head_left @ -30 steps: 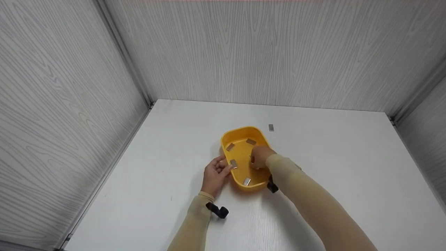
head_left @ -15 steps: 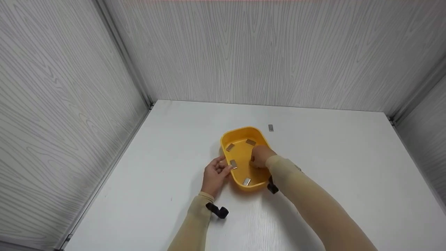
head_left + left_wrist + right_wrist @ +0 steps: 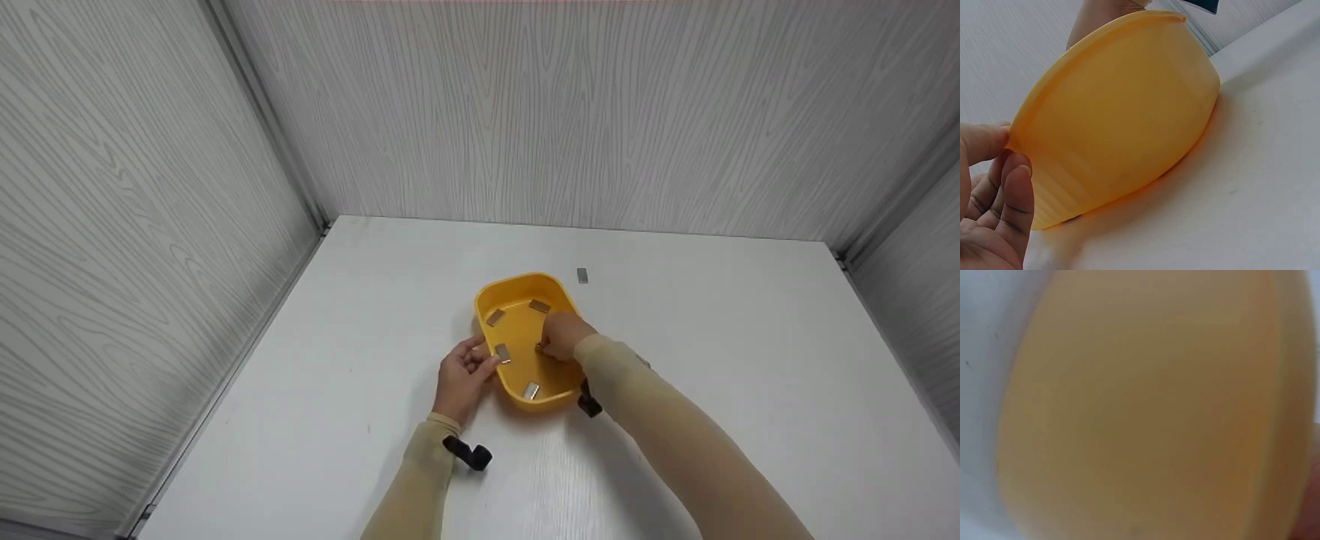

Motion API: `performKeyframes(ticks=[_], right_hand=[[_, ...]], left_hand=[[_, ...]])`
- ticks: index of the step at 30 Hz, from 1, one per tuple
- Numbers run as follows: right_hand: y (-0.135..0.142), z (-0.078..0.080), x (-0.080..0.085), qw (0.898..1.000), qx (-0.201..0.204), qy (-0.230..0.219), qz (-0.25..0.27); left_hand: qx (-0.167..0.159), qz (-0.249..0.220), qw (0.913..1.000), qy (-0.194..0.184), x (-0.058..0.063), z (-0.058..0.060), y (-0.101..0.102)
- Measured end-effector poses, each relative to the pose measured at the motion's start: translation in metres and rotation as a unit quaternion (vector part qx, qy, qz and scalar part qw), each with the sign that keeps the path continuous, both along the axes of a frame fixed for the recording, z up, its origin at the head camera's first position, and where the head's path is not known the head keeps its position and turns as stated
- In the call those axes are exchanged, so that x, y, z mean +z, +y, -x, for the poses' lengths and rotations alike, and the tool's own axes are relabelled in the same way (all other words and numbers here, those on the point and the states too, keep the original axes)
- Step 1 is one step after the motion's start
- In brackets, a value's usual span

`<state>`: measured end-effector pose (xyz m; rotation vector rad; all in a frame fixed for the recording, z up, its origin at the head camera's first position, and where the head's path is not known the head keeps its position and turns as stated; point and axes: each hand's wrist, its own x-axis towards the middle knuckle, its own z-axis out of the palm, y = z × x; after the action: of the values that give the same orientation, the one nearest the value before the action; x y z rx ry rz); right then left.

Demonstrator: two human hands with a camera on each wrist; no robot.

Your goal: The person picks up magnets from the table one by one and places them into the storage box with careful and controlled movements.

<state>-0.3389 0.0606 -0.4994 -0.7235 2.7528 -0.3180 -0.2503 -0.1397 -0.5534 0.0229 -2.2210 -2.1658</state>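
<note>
A yellow plastic bin (image 3: 523,330) stands on the white table. At its left rim my left hand (image 3: 461,375) pinches the wall; in the left wrist view the thumb is at the rim and the fingers (image 3: 1016,197) lie against the outside. My right hand (image 3: 564,335) reaches down inside the bin by the right wall, knuckles up and fingers bent. A small dark spot shows at its fingertips, and I cannot tell what they hold. Several small flat metal blocks (image 3: 531,391) lie spread around the inside, one metal block (image 3: 503,353) close to the left hand's thumb.
Another small metal block (image 3: 583,275) lies on the table (image 3: 712,337) behind the bin, to the right. Grey wood-grain panels (image 3: 525,112) enclose the table at the back and sides. The right wrist view is filled by the bin's blurred outer wall (image 3: 1140,405).
The right hand shifts very slightly inside the bin, fingertips still low by the right wall. The left hand, the bin and the visible metal blocks stay in place.
</note>
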Motion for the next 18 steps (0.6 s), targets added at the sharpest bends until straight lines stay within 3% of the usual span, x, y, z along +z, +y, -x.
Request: performKeyframes(ticks=[4, 11, 18], right_hand=[[0.000, 0.000, 0.000, 1.000, -0.010, -0.014, 0.007], [-0.001, -0.001, 0.003, 0.997, -0.045, -0.042, 0.036], [0.001, -0.002, 0.000, 0.999, -0.028, 0.012, 0.034]], left_hand=[[0.006, 0.008, 0.9999, -0.005, -0.012, 0.006, -0.001], [0.015, 0.010, 0.9998, 0.009, -0.014, 0.007, 0.000], [0.017, 0.008, 0.9996, 0.021, -0.015, 0.007, 0.001]])
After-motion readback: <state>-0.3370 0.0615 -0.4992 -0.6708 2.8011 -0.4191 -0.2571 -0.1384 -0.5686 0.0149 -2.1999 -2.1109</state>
